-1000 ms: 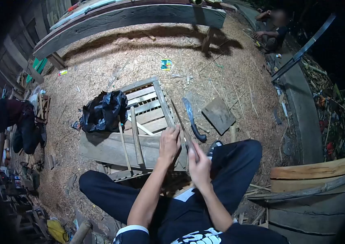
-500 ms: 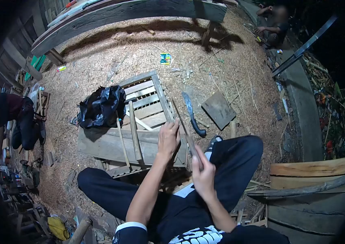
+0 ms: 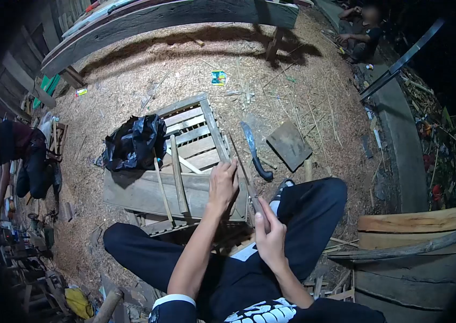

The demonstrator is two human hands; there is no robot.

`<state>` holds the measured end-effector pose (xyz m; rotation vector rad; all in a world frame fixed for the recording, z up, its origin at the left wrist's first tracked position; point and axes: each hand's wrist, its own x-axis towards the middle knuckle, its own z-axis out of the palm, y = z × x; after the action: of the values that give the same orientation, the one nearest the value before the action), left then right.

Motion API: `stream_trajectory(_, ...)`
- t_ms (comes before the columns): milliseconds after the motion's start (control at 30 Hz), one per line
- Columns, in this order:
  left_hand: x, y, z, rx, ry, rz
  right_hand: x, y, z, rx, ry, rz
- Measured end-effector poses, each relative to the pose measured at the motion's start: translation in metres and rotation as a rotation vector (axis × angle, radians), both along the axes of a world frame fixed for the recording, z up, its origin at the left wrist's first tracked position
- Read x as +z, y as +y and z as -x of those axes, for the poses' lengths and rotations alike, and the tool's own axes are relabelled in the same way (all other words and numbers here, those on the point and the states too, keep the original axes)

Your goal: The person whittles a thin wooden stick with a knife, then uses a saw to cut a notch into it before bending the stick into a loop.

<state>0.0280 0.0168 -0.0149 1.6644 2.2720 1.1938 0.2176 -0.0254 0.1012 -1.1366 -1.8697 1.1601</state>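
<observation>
My right hand (image 3: 271, 234) is closed around the handle of a long, narrow blade (image 3: 244, 168), seen nearly edge-on and pointing away from me. My left hand (image 3: 222, 185) is beside the blade at the right edge of a slatted wooden crate (image 3: 198, 145). Its fingers are bent together, and whatever they hold or press is hidden. A hammer (image 3: 178, 175) and a thin stick (image 3: 162, 188) lie on the wide board (image 3: 125, 188) across the crate. Next to them sits a crumpled black plastic bag (image 3: 135, 142).
On the wood shavings to the right lie a machete (image 3: 252, 145) with a dark handle and a square wooden block (image 3: 290, 145). A heavy bench (image 3: 174, 29) crosses the far side. Planks (image 3: 416, 258) stand at the right. Other people sit at far left (image 3: 34, 156) and upper right (image 3: 359, 35).
My right hand has shifted slightly down toward my body with the blade. My left hand stays almost in place at the crate's edge.
</observation>
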Motion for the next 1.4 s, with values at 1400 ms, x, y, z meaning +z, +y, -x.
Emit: stream_trajectory(1400,-0.003,-0.005,-0.005,0.021,0.075,0.045,-0.002,-0.001,-0.005,-0.013,-0.012,0.078)
